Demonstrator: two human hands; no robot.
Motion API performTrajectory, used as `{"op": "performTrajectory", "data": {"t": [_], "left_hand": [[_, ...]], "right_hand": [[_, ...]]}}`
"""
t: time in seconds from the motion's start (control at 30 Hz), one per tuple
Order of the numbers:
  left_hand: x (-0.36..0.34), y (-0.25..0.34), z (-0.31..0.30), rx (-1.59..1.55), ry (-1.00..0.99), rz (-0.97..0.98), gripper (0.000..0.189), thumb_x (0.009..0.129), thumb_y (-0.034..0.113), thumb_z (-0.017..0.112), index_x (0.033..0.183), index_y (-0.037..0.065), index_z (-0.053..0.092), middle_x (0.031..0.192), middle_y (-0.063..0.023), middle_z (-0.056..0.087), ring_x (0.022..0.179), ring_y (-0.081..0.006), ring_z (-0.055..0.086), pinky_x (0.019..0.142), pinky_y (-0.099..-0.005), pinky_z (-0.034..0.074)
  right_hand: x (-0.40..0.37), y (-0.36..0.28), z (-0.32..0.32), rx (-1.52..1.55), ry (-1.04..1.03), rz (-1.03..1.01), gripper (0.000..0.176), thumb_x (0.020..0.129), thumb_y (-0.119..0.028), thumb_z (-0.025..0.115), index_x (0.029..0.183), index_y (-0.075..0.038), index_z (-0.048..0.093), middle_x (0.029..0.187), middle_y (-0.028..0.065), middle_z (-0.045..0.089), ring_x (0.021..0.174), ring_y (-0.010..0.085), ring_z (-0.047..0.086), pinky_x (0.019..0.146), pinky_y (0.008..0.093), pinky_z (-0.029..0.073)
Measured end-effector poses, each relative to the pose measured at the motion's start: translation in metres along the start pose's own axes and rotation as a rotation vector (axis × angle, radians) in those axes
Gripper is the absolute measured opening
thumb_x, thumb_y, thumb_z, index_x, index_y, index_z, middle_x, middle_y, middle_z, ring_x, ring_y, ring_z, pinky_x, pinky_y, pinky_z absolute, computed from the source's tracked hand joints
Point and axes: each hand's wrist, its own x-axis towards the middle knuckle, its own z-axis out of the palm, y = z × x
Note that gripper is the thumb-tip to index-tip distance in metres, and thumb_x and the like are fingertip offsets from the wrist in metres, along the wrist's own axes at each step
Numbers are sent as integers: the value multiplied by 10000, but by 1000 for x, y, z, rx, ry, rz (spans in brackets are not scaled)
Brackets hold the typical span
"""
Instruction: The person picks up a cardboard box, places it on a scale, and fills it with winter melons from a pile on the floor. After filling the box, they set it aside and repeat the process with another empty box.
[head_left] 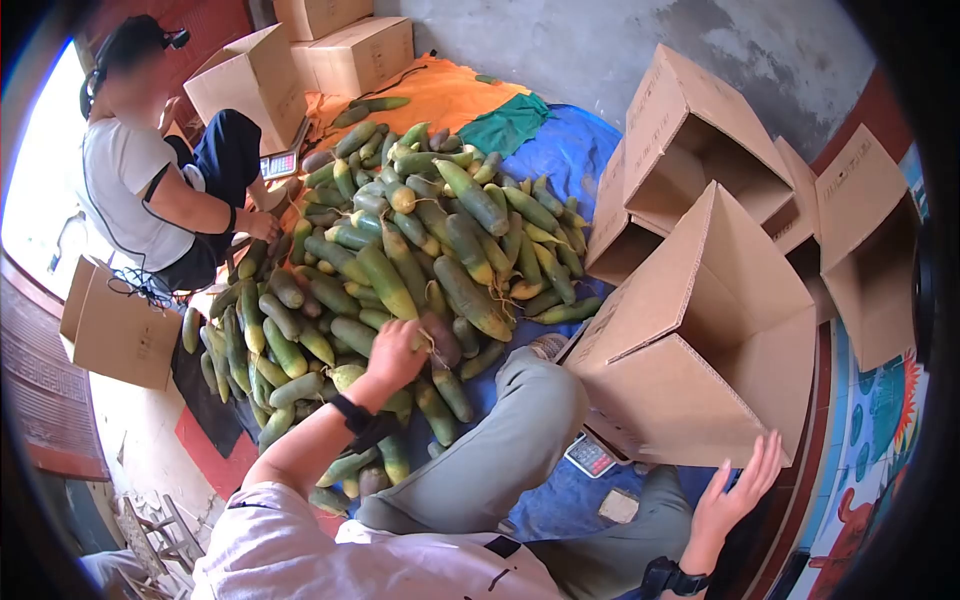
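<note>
A large heap of long green radishes (385,275), some with pale yellowish ends and thin roots, spreads out before me. My left hand (398,352) is at the near side of the heap, its fingers curled at the end of a green radish (388,283); the exact grip is partly hidden. To my right, a cardboard box (690,385) stands tilted with its flaps up. My right hand (738,490) has its fingers stretched out, with the fingertips against the box's lower near edge. The inside bottom of this box is hidden from me.
More cardboard boxes (700,130) stand at the right and others (355,55) at the back. A co-worker (140,190) sits across the heap at left, near a scale (280,165). Another scale (590,455) sits by my leg. Blue sheeting (575,150) covers the floor.
</note>
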Motion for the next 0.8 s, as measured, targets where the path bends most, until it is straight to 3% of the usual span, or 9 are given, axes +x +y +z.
{"op": "performTrajectory", "data": {"t": [0.1,0.17,0.2,0.3,0.4,0.5,0.57,0.63,0.8], "left_hand": [[-40,-61,18,239,-101,-108,396,731,223,670,1085,69,583,1092,-148,595,1075,-351,529,910,-457,443],[-52,-70,23,300,-138,-101,394,735,248,669,1078,75,585,1086,-140,597,1069,-340,533,901,-450,443],[-54,-72,27,361,-167,-101,394,738,273,668,1072,80,586,1080,-132,599,1063,-329,538,892,-443,442],[-48,-65,45,420,-300,-83,413,731,285,679,1085,97,579,1060,-106,608,1056,-293,548,872,-423,440],[-31,-46,67,473,-419,-121,369,762,249,643,1094,105,569,1035,-89,617,1032,-272,564,845,-415,445],[-18,-48,100,492,-356,-126,305,812,204,583,1106,124,567,1016,-89,625,998,-265,588,833,-408,451],[-12,-45,109,493,-377,-134,271,851,155,525,1119,142,570,989,-81,651,933,-270,636,776,-400,485],[-5,-47,120,497,-539,-195,296,850,157,514,1141,141,567,956,-108,675,884,-292,666,712,-414,518],[-1,-57,129,534,-553,-72,177,852,140,500,978,126,625,832,-106,687,793,-290,682,650,-400,530]], "right_hand": [[-30,16,2,-19,53,-20,411,885,-68,527,1277,43,475,1363,216,460,1246,393,440,1046,537,311],[-55,31,7,2,-52,16,392,887,-69,521,1259,50,488,1346,215,476,1227,393,451,1033,540,321],[-65,34,9,8,-34,48,335,874,-62,525,1191,45,541,1274,212,524,1172,388,492,1004,501,361],[-102,45,13,-18,-209,193,350,880,-53,508,1219,35,514,1311,200,496,1204,384,446,1046,481,321],[-123,46,22,16,-232,238,332,868,-55,519,1187,35,534,1269,201,517,1173,385,457,1018,473,342],[-137,40,28,41,-267,283,324,865,-58,522,1174,35,546,1247,201,526,1148,385,470,1000,466,353],[-137,37,27,53,-284,328,322,861,-59,527,1168,36,552,1234,201,532,1136,382,479,996,458,359],[-140,40,30,55,-281,356,321,859,-60,530,1164,37,556,1228,200,535,1128,380,486,990,453,366],[-141,43,34,60,-268,353,313,855,-57,534,1151,37,567,1212,201,542,1112,379,501,976,442,383]]}}
